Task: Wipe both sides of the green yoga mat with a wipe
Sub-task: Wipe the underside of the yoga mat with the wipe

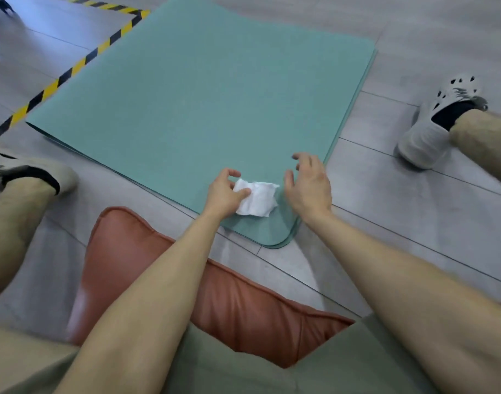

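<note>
1. Grey floor tiles [386, 194] carry the green mat [201, 95], which lies doubled over, probably so its underside can be reached.
2. Left hand [223, 194] pinches the white wipe [258, 199] at the mat's near corner, seemingly ready to rub.
3. Right hand [309, 186] hovers just beside the wipe, fingers spread, holding nothing.
4. No writing is readable; yellow-black striped tape [73, 66] crosses the floor.
</note>
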A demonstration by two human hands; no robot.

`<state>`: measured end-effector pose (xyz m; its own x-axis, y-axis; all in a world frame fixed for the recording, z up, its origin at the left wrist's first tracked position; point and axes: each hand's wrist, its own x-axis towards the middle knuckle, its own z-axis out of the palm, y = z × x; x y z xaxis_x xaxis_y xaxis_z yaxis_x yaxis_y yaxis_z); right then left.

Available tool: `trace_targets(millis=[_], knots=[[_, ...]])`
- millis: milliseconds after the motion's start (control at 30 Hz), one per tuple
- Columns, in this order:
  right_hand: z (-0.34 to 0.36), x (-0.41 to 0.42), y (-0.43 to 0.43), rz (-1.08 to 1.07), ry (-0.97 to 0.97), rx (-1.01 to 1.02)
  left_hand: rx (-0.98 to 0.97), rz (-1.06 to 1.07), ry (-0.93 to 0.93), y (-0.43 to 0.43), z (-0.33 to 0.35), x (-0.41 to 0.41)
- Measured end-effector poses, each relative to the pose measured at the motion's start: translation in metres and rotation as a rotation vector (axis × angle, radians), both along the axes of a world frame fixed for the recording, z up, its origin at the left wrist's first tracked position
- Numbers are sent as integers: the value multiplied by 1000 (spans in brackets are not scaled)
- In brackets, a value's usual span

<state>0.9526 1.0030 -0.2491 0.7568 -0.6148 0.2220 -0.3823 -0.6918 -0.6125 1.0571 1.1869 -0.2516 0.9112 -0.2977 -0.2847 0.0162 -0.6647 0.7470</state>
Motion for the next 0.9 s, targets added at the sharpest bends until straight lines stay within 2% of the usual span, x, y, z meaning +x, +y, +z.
trace_targets(millis=[33,100,133,200,233,333,400,500,600,733,800,900], knots=[[-12,-4,8,181,-31,-132,52,-16,-44,-1,-3,2],[-34,-6,27,552,62,-217,156,-26,-133,0,-6,8],[-42,-5,37,685,160,-230,219,-28,-167,2,-6,14],[-55,1,53,813,309,-253,328,-43,-209,9,-3,26],[-59,2,60,823,346,-276,340,-46,-192,14,-2,32],[-60,2,70,759,354,-383,218,31,-66,31,0,45],[-50,9,77,723,316,-432,222,94,-131,40,3,48],[-48,25,95,837,287,-419,389,36,-258,47,8,45],[-60,24,98,873,287,-426,554,-148,-212,53,7,38],[-59,3,80,932,323,-394,610,-193,-203,56,14,37],[-52,3,41,968,361,-444,627,-212,-185,56,21,42],[-42,35,-41,695,508,-407,671,-294,-135,54,26,45]])
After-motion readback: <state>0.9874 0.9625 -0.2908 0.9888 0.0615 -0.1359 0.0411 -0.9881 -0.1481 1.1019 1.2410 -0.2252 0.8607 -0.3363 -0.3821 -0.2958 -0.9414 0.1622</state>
